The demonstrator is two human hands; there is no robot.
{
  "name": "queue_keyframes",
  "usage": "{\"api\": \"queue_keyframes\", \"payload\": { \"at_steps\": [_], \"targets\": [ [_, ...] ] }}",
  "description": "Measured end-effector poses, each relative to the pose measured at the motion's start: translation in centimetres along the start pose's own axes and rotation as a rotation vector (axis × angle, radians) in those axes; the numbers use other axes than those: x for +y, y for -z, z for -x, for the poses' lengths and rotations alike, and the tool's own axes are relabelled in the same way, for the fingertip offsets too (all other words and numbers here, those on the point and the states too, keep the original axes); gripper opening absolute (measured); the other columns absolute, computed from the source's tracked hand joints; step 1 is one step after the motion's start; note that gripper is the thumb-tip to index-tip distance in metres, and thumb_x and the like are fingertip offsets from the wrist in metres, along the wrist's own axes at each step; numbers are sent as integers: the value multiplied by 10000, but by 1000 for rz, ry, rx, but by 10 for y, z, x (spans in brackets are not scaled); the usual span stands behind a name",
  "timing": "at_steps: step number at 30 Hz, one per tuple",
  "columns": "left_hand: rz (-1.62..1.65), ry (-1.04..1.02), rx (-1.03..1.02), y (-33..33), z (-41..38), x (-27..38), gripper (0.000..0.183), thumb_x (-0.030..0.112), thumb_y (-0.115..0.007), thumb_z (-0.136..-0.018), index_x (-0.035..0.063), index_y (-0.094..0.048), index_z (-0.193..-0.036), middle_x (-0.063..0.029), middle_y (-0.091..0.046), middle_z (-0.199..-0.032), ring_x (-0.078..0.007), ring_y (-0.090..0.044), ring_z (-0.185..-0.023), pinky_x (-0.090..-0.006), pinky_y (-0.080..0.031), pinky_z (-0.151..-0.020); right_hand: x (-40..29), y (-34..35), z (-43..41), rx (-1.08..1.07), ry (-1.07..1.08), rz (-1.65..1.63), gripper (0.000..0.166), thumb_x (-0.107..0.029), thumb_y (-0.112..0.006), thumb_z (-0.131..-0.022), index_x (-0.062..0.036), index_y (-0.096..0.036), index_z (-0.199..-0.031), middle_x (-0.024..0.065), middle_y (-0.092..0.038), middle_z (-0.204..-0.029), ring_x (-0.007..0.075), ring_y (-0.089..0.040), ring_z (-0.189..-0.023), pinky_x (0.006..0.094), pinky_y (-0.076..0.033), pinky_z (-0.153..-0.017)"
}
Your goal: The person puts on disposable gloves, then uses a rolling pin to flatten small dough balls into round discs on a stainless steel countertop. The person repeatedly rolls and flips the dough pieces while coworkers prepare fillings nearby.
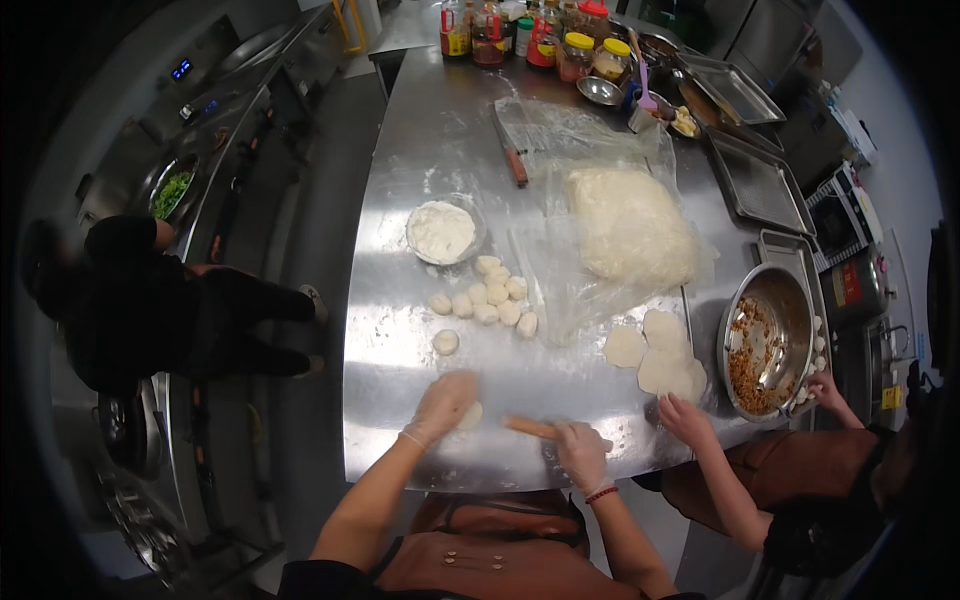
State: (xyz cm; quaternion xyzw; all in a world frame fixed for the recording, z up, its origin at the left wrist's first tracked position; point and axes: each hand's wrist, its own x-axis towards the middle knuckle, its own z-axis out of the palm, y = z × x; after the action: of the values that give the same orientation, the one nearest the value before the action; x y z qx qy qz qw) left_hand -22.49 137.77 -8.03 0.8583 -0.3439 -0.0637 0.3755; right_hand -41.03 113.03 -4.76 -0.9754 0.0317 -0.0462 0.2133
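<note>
My left hand, in a clear glove and blurred, is at the left edge of a small flattened dough disc on the steel table. Its fingers are too smeared to show whether they grip the disc. To the right, my gloved right hand is closed around a wooden rolling pin, whose tip points toward the disc but is apart from it. One dough ball sits just beyond my left hand. Behind it lies a cluster of several dough balls, near a bowl of flour.
A large dough slab lies under plastic, with a knife beside it. Rolled wrappers overlap at right, where a co-worker's hand touches them. A steel bowl of filling stands beyond. Jars line the back. Another person stands left.
</note>
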Motion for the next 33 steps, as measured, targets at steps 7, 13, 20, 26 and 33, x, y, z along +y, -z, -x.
{"api": "queue_keyframes", "payload": {
  "at_steps": [7, 13, 20, 26, 33],
  "targets": [
    [99, 425, -205, -9, 11, 8, 268, 178, -606, -846, 48, -576, -1078, -183, -585, -966, -375, -572, -943, -424, -453, -830, -22, -26, -16, -80, 293, -11, 418, -61, -612, -743, -98, -603, -1160, 52, -591, -1056, 247, -554, -1016, 403, -411, -948],
    [356, 560, 74, -60, 0, 12, 249, 110, -647, -848, 20, -597, -1075, -165, -622, -927, -349, -602, -889, -384, -484, -820, -29, -34, -49, -4, 266, -17, 315, -107, -584, -800, -78, -590, -1113, 108, -593, -1126, 293, -535, -1119, 428, -350, -1056],
    [-10, 312, -252, -27, -10, 31, 248, 144, -648, -845, 33, -611, -1065, -190, -615, -1015, -374, -583, -967, -419, -473, -829, -57, -48, -53, 115, 102, -66, 373, -178, -613, -801, -34, -570, -1143, 145, -558, -1228, 311, -507, -1182, 443, -328, -1082],
    [19, 334, -199, -15, -23, 48, 220, 182, -596, -873, 48, -624, -1045, -167, -619, -1012, -369, -569, -980, -434, -472, -834, -36, -64, -12, 69, 141, 60, 424, -228, -702, -784, -58, -592, -1156, 99, -582, -1210, 243, -526, -1178, 423, -363, -1037],
    [121, 257, 277, 6, -116, -15, 187, 115, -577, -907, 9, -670, -1029, -189, -661, -1001, -368, -619, -940, -403, -486, -818, -15, -53, -14, 216, 44, 94, 388, -200, -701, -765, -109, -596, -1127, 48, -610, -1135, 224, -564, -1122, 403, -384, -1029]
  ]
}}
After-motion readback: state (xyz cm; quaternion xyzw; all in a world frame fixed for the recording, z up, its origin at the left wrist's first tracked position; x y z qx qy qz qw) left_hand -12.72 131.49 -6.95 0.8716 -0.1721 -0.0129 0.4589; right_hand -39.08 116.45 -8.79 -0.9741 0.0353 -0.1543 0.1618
